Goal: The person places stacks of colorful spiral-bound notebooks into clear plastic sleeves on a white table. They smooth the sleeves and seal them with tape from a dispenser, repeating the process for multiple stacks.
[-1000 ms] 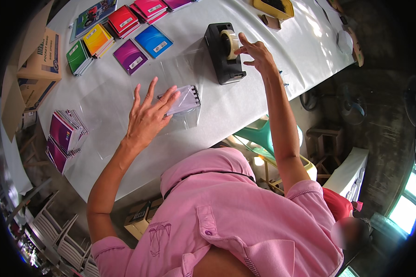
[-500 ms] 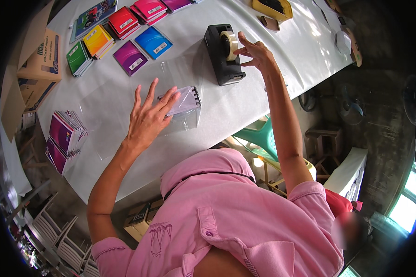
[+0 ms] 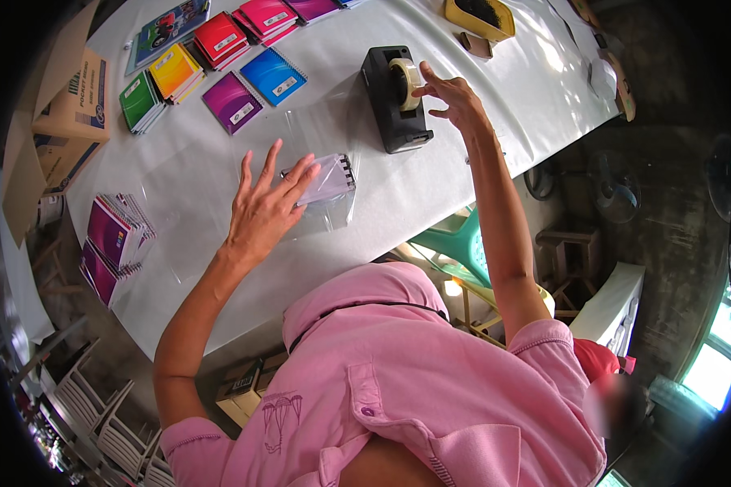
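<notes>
A small spiral notebook, pale side up, lies on the table in clear plastic film. The fingers of my left hand are spread and rest over the notebook's left end, hiding part of it. Farther right stands a black tape dispenser with a roll of clear tape in it. My right hand is beside the roll, its fingers apart and the tips close to the tape. Whether a strip of tape clings to those fingertips is too fine to make out.
Stacks of coloured notebooks stand at the back left, and purple notebooks are piled at the left edge. An open cardboard box is beyond them. A yellow tray sits at the far right. A green chair is by the table's near edge.
The view has shifted a little. Both hands stay in nearly the same places beside the notebook and the tape roll.
</notes>
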The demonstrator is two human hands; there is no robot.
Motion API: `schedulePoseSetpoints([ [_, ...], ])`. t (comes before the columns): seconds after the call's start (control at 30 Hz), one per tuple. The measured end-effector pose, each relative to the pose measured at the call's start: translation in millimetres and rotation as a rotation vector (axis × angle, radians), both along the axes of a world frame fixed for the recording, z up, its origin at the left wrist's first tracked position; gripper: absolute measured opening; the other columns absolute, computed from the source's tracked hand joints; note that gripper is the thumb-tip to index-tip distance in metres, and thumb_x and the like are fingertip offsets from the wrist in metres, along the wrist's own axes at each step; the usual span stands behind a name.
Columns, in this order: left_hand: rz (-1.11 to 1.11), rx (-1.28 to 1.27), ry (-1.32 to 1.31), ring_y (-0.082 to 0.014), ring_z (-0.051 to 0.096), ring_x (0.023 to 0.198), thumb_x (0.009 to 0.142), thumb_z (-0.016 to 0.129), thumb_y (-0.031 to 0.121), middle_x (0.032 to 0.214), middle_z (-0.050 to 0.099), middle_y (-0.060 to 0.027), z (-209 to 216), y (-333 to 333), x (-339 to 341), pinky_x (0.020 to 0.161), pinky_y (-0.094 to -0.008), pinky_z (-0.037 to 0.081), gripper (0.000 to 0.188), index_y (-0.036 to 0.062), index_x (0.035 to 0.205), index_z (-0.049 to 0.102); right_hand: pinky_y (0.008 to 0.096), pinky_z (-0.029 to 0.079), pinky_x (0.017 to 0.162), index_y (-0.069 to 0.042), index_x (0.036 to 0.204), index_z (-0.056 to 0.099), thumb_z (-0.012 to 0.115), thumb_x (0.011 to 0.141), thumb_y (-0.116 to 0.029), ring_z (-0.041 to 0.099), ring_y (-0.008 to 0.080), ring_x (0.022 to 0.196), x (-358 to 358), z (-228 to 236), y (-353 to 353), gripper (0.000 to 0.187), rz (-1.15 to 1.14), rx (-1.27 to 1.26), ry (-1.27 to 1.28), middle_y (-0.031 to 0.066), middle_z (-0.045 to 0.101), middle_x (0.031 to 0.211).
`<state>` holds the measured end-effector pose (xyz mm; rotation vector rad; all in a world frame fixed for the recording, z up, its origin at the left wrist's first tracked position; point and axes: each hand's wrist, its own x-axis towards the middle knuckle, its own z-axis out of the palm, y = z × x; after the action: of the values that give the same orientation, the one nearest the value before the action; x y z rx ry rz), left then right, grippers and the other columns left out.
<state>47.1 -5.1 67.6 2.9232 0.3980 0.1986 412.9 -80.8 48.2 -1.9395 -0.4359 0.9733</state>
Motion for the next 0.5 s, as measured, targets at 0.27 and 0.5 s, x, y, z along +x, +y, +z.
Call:
schedulePoseSetpoints([
  [0.27, -0.007, -0.007, -0.004, -0.0316, 0.029, 0.14, 0.073, 0.076, 0.015, 0.145, 0.043, 0.0067, 3.4, -0.7, 0.8, 0.111, -0.0599, 0.021, 0.072, 0.0188, 0.139, 0.048, 0.0478, 0.045, 0.09, 0.004, 0.077, 0.072, 0.077, 0.076, -0.019, 0.054, 0.0337, 0.11, -7.7, -4.1, -4.6, 0.023, -0.099, 0.123, -0.015, 0.0226, 0.064, 0.102],
  [0.5, -0.016, -0.024, 0.009, -0.0326, 0.026, 0.141, 0.074, 0.075, 0.014, 0.148, 0.04, 0.0056, 1.3, 0.7, 0.1, 0.111, -0.0611, 0.021, 0.075, 0.0205, 0.142, 0.044, 0.0446, 0.034, 0.094, 0.0, 0.089, 0.072, 0.076, 0.075, -0.018, 0.051, 0.0198, 0.106, -24.8, -23.9, -33.1, 0.023, -0.205, 0.073, 0.078, 0.0103, 0.069, 0.092],
])
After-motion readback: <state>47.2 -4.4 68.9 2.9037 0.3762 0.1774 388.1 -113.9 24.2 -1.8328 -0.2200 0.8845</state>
